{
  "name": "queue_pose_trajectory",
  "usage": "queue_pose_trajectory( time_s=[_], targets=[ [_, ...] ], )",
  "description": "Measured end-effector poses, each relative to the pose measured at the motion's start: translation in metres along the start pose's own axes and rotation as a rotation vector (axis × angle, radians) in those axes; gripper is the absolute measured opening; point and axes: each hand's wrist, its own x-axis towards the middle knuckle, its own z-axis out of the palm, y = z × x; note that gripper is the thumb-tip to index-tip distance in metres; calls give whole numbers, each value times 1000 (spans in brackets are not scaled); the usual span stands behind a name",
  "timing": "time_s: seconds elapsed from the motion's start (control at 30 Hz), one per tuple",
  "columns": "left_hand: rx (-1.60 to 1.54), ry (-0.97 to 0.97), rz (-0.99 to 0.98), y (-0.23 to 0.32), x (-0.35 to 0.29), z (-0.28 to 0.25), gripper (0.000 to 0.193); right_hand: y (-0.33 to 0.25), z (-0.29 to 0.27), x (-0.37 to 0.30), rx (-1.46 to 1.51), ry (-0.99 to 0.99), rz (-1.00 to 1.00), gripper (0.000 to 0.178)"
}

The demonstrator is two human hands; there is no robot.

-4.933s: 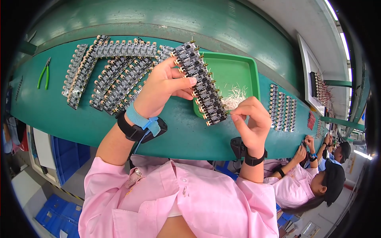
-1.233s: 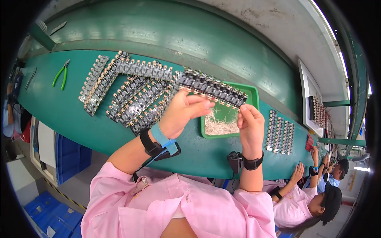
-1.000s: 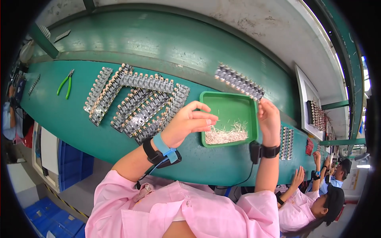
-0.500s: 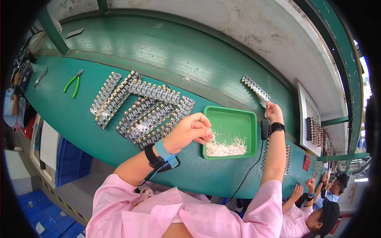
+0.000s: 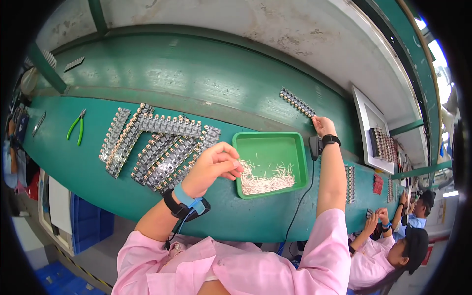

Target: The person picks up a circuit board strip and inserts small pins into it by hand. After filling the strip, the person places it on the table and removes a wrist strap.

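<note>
My right hand [image 5: 325, 128] reaches out to the far right, its fingers closed on the near end of a strip of small circuit boards [image 5: 298, 102] with a row of round parts. That strip is over the green belt surface, seemingly almost flat on it. By the left rim of a green plastic tray [image 5: 300, 162], my left hand [image 5: 216, 164] has its fingers curled together; whether they pinch something small is too fine to tell. Many thin white pin-like pieces [image 5: 268, 182] lie heaped along the tray's near side.
Several similar board strips [image 5: 164, 125] are piled left of the tray. Green-handled cutters [image 5: 76, 128] lie farther left. A black cable [image 5: 301, 206] runs right of the tray. A framed white panel [image 5: 363, 128] stands at the right, and co-workers [image 5: 373, 260] sit beyond my right arm.
My right hand has set the strip lower and flatter toward the belt, its dark side now showing. The left hand stays by the tray's left rim. The whole view has shifted slightly.
</note>
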Motion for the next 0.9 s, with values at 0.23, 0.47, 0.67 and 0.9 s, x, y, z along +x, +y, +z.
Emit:
queue_pose_trajectory(
  time_s=[0.23, 0.47, 0.67, 0.9],
  targets=[
    [11, 22, 17, 1, 2, -3, 11, 1, -4, -7, 19, 117, -68, 8],
    [-70, 216, 167, 13, 1, -14, 15, 2, -11, -16, 61, 118, -98, 9],
    [23, 388, 224, 21, 2, -31, 27, -1, -20, -18, 57, 58, -97, 11],
    [408, 383, 285, 7, 12, -43, 42, -21, -25, -83, -145, -161, -287, 16]
  ],
)
